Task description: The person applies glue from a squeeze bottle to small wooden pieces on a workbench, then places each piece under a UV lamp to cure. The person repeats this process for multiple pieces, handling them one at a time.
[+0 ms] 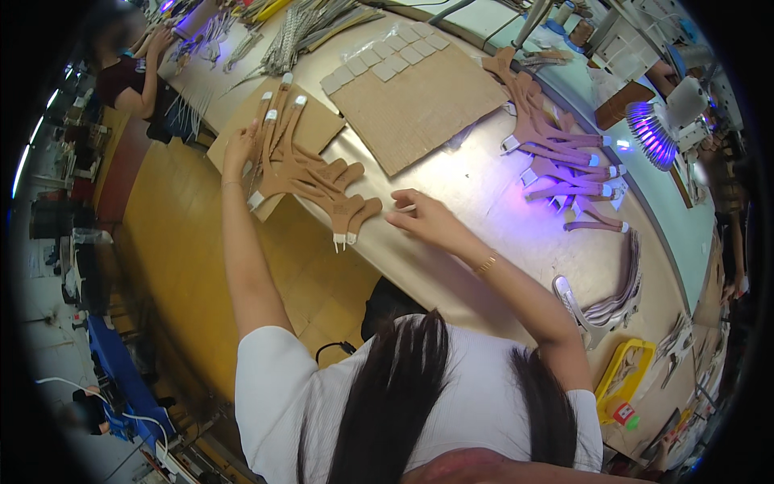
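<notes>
A bundle of brown fabric strap pieces (300, 171) with white tips lies fanned out over the table's near left edge, partly on a cardboard sheet (322, 127). My left hand (239, 151) is at the bundle's left side, its fingers closed around the edge of one strap. The fingertips are partly hidden against the fabric. My right hand (435, 222) hovers just right of the bundle's lower end, apart from it. Its thumb and fingers are spread, and nothing shows between them.
A larger cardboard sheet (411, 105) bears rows of small beige squares (387, 55). More brown straps (548, 137) lie at right under a violet-lit lamp (651, 135). Folded straps (617, 294) and a yellow tray (639, 347) sit nearer. A co-worker (133, 81) works at far left.
</notes>
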Available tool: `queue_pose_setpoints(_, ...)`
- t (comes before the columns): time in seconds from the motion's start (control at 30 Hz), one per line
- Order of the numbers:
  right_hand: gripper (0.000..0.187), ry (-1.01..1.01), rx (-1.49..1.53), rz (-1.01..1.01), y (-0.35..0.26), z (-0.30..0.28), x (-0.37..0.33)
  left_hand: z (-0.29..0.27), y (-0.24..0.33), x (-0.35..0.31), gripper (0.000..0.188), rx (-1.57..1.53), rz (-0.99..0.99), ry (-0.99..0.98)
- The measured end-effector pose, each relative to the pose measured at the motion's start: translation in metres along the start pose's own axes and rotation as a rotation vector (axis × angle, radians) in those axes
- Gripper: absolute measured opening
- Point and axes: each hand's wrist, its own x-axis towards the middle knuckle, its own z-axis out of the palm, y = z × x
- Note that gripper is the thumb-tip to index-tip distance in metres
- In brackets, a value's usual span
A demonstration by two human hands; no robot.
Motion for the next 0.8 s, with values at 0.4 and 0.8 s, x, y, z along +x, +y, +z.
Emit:
queue_pose_setpoints(0.4,0.043,-0.049,0.269,0.033,0.02,0.019,0.034,-0.012,0.027,-0.05,0.054,-0.345,-0.139,-0.285)
queue_pose_setpoints(0.8,0.022,-0.103,-0.04,0.15,0.045,-0.094,-0.12,0.054,0.092,-0.262,0.044,-0.87,-0.307,-0.333)
